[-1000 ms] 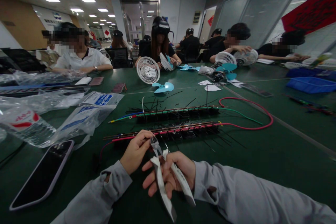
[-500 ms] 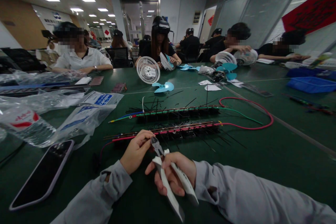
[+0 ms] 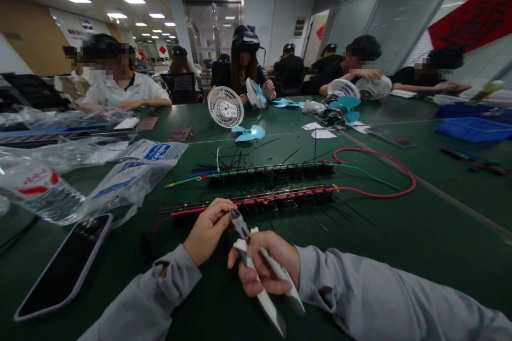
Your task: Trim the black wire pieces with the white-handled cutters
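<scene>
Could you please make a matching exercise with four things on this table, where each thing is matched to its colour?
Things:
1. phone
2. cutter handles
3. loose fan blade
4. looped wire

Colours:
a. red
b. white
c. black
d. light blue

Pairs: 1-c, 2-b, 3-d, 4-a

The right hand grips the cutter handles; the left hand pinches at the cutter's tip.
</scene>
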`<state>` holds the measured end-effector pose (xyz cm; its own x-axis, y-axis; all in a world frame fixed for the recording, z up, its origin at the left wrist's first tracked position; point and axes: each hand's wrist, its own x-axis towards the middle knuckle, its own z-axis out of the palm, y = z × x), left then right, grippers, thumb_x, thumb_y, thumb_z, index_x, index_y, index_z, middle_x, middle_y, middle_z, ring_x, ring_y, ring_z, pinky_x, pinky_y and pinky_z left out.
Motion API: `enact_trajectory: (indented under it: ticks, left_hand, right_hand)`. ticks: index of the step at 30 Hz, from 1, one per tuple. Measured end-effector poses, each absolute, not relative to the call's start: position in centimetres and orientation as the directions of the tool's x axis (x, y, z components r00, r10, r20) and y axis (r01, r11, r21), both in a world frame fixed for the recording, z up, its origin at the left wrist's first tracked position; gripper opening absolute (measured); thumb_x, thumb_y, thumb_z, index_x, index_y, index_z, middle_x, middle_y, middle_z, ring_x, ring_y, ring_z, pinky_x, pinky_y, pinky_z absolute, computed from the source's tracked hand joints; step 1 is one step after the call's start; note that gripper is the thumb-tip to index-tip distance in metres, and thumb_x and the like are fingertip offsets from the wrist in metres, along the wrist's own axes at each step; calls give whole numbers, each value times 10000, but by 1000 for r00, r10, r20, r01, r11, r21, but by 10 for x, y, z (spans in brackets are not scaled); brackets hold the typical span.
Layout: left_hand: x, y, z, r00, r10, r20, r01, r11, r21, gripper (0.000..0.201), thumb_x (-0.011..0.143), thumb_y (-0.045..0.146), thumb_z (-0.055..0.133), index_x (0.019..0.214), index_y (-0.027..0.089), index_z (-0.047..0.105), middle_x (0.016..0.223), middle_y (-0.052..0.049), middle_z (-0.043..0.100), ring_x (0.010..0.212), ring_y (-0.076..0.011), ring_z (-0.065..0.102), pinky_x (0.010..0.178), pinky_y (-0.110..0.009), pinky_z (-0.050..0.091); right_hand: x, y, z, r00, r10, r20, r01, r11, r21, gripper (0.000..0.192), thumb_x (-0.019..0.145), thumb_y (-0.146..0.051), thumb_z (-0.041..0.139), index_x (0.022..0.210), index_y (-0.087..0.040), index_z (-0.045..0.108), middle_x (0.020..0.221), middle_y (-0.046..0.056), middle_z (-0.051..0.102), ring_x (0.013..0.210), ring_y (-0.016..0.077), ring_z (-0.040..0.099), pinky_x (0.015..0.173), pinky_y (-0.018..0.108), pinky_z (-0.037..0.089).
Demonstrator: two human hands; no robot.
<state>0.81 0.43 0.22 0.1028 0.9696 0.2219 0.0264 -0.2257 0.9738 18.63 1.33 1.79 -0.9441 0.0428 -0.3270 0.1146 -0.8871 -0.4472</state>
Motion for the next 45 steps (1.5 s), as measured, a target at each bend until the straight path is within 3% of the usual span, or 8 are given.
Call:
enact_trajectory:
  ticks: [13,16,18,21,31,45]
  left_hand:
    - [7,5,3,82,965,247,81,-254,964,149,841,291,523,831,165,602,975,-61,519,856,-174,552,669,-266,493]
    - [7,5,2,74,969,234,77,-239,968,153,844,296,518,845,165,596,977,-55,516,808,-158,553,649,-260,491]
    - [7,5,1,72,972,224,75,-229,970,154,847,296,513,866,166,592,980,-51,516,786,-148,551,639,-254,488]
    - [6,6,-1,69,969,238,86,-244,966,148,852,285,509,884,165,591,975,-52,520,829,-155,545,670,-253,486]
    - [7,6,0,73,959,275,98,-281,955,126,856,245,505,892,167,597,968,-57,526,908,-174,534,771,-291,476]
    - [7,7,-2,69,960,270,101,-276,956,135,854,256,506,897,172,601,973,-54,531,880,-166,540,755,-283,475]
  right_hand:
    - [185,15,10,-965,44,-259,88,-875,-475,476,649,-240,409,1086,-72,498,599,44,495,510,159,523,204,140,196]
    - [184,16,5,-978,51,-201,55,-871,-489,519,645,-230,401,1129,-61,486,701,103,598,614,198,605,255,161,327]
    - [183,16,3,-982,51,-181,45,-872,-488,543,637,-211,404,1158,-71,472,839,137,635,744,216,638,370,189,449]
    - [181,15,2,-985,37,-166,49,-873,-486,555,636,-190,403,1180,-93,460,998,157,624,907,237,625,531,237,522]
    - [182,14,5,-985,46,-167,39,-881,-471,521,649,-189,428,1160,-101,478,1028,148,616,942,251,613,613,272,522]
    - [183,15,1,-979,61,-196,45,-868,-494,527,660,-201,412,1174,-98,473,1029,151,617,924,246,622,600,261,512]
